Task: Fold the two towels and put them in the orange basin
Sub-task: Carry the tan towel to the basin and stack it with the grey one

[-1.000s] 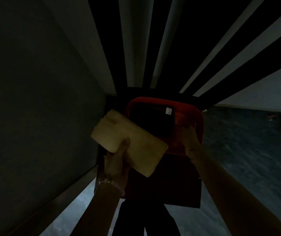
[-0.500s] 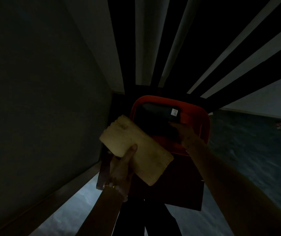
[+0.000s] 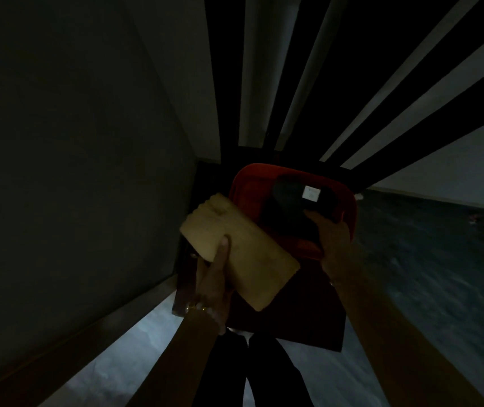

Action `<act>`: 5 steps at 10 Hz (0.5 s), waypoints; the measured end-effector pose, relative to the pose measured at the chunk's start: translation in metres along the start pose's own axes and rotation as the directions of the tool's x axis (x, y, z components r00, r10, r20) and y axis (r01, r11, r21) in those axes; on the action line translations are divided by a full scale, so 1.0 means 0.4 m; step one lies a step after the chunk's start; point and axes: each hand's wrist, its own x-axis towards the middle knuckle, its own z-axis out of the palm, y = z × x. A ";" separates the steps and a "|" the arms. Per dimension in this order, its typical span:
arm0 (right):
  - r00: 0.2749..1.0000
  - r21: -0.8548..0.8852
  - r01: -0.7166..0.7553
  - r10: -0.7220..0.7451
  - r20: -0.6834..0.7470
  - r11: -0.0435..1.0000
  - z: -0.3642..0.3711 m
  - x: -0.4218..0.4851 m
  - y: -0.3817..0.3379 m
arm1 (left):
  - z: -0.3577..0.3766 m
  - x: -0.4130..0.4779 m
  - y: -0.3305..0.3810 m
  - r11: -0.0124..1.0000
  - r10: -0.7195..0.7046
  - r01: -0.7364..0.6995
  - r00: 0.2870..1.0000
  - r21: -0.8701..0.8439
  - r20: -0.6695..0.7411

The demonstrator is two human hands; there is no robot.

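Note:
The scene is very dim. A folded yellow towel (image 3: 243, 251) is held in the air by my left hand (image 3: 214, 277), thumb on top, just left of the orange basin (image 3: 246, 189). Inside the basin lies a folded dark towel (image 3: 296, 207) with a white label. My right hand (image 3: 333, 239) reaches into the basin's near right side and holds the dark towel's near edge. The basin stands on a dark stool or small table (image 3: 302, 315).
A wall (image 3: 73, 171) rises close on the left. Behind the basin stands a dark and light striped surface (image 3: 308, 83). The grey floor (image 3: 425, 259) spreads to the right. My dark trouser legs (image 3: 264, 374) show below the stool.
My right hand has slid from the basin's right rim into the basin and onto the dark towel. The yellow towel in my left hand stays about where it was beside the basin.

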 end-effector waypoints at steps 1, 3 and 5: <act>0.994 0.077 0.106 -0.103 -0.043 0.991 -0.031 -0.080 -0.019 | 0.006 -0.016 0.007 0.999 -0.016 0.019 0.997 0.035 -0.077; 0.996 0.294 0.084 -0.093 0.016 0.952 -0.059 -0.241 -0.044 | -0.003 -0.056 0.013 0.997 -0.004 0.008 0.999 0.077 -0.049; 0.982 0.378 -0.062 -0.012 0.190 0.924 -0.057 -0.329 -0.010 | 0.023 -0.081 -0.010 0.997 0.007 -0.016 0.994 0.081 0.110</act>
